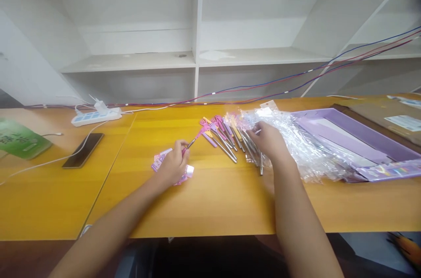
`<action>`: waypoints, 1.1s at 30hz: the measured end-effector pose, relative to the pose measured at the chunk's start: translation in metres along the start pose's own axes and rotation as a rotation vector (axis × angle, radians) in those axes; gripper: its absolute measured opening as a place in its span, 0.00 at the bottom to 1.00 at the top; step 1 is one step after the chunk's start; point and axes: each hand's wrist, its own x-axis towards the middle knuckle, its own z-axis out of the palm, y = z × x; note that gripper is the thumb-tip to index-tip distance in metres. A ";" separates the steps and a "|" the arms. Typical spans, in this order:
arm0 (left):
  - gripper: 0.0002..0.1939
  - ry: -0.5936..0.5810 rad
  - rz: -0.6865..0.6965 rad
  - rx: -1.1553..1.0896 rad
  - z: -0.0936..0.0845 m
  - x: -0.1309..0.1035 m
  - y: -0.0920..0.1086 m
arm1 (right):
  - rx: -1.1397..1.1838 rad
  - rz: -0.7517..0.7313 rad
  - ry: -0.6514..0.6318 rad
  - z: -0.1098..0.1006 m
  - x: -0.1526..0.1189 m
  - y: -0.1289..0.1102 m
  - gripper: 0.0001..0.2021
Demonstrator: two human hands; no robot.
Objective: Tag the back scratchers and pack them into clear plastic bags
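A pink-headed rod (203,130) is being held in the left hand's (173,165) narrow grip, above printed cards (189,171) midway between the bench's (210,212) front and back edges. Rightward, clear wrappers (309,155) and piled rods (226,131) are being reached by the right hand (269,140); its grip cannot be told. Apparently, sorting by hand is being done; gentle separation is likely being called for
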 end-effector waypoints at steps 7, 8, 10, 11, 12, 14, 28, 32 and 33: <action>0.12 -0.009 -0.002 0.008 0.000 -0.001 0.001 | 0.262 0.131 -0.009 -0.007 0.001 -0.002 0.06; 0.12 -0.011 0.000 0.009 0.000 0.000 0.001 | 0.319 0.150 -0.026 -0.008 0.000 -0.004 0.05; 0.12 -0.013 0.001 0.008 0.001 0.000 -0.001 | 0.410 0.166 -0.043 -0.013 -0.002 -0.007 0.10; 0.12 -0.013 0.001 0.007 0.002 0.000 -0.002 | 0.443 0.159 -0.033 -0.015 -0.003 -0.009 0.13; 0.12 -0.012 0.000 0.003 0.002 0.001 -0.003 | 0.478 0.140 -0.013 -0.016 -0.004 -0.011 0.17; 0.12 -0.010 0.002 -0.012 0.003 0.001 -0.005 | 0.582 0.092 0.040 -0.019 -0.006 -0.014 0.22; 0.11 -0.008 0.042 -0.045 0.001 0.000 -0.004 | 1.065 -0.037 0.767 -0.025 -0.006 -0.032 0.22; 0.12 0.007 0.026 -0.174 0.002 -0.001 0.001 | 0.955 -0.003 0.931 -0.032 -0.007 -0.030 0.25; 0.13 0.010 0.012 -0.240 0.002 -0.001 0.003 | 0.945 0.026 0.925 -0.033 -0.007 -0.030 0.26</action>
